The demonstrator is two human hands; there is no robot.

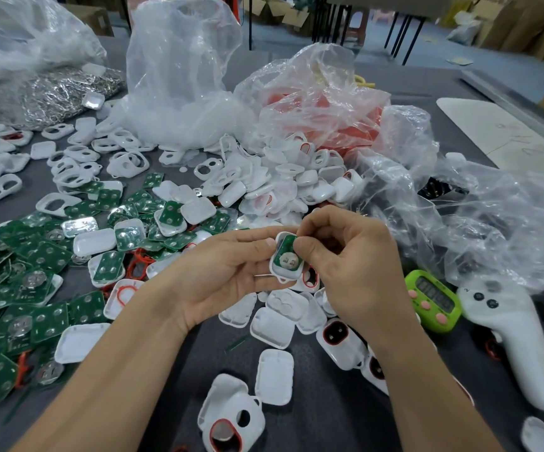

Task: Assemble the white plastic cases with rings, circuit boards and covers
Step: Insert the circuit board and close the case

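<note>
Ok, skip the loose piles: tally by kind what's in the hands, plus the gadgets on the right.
case: 1
board: 1
green timer: 1
white controller: 1
Total: 4

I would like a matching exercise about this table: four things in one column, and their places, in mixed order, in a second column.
Things
1. green timer
2. green circuit boards
3. silvery metal heap
4. white case

Places
A. far left, at the back
B. gripped by the left hand and right hand
C. spread out left of both hands
D. right, beside the white controller

Pairs: 1-D, 2-C, 3-A, 4-B
</note>
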